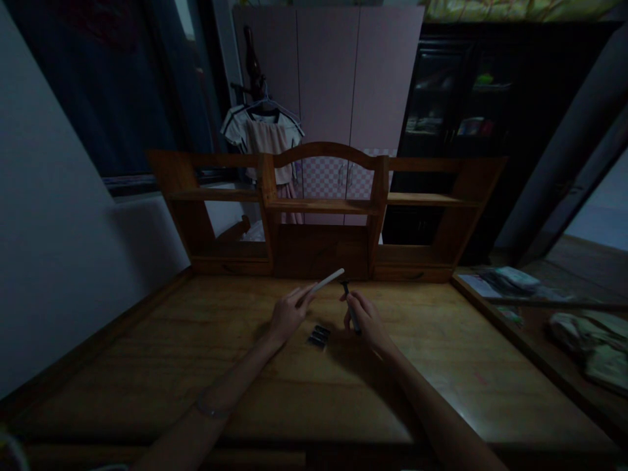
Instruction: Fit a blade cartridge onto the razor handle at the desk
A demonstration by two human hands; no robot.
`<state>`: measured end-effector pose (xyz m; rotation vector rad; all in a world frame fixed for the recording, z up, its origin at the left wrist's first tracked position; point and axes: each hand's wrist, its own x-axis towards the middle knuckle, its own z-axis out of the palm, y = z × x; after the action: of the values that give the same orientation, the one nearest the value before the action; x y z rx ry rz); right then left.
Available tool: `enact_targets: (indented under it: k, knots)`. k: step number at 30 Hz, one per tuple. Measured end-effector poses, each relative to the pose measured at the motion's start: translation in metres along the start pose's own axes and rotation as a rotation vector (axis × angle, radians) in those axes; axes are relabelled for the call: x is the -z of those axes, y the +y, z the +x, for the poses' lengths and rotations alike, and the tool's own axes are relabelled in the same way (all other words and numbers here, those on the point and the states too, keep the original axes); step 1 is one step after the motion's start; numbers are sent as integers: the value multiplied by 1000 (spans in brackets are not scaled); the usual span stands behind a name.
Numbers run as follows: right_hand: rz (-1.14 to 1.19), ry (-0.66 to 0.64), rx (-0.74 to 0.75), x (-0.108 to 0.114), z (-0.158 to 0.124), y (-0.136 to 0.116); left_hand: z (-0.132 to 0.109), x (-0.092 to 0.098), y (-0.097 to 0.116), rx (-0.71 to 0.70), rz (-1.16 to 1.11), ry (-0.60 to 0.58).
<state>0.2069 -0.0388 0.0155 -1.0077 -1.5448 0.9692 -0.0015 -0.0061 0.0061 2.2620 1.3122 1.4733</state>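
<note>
The left hand (288, 317) pinches a white stick (330, 279) with its fingers, above the desk (196, 333). The right hand (367, 320) has its fingers around a thin dark tool (353, 314). A small dark pack (319, 336) lies between them.

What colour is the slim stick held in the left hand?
The slim stick looks whitish in the dim light; the head view shows it best.

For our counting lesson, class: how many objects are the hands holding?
2: a pale stick in the left hand and a dark-headed tool in the right hand. Anything smaller inside either grip could be hidden.
</note>
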Motion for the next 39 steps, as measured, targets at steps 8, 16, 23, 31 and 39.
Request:
enact_targets:
  k: [8,16,23,31,39]
  knots:
    - [1,-3,5,1,1,2,-1,-1,5,-27,-18,-43]
    - [12,4,3,0,1,0,-1,1,4,-44,-3,-14]
    - [-19,9,11,-1,-1,-5,1,1,0,-13,-12,29]
    - [22,-15,22,0,-1,-3,-1,1,6,-32,-17,-35]
    - [-11,3,5,-1,0,-3,1,4,6,-40,-51,11]
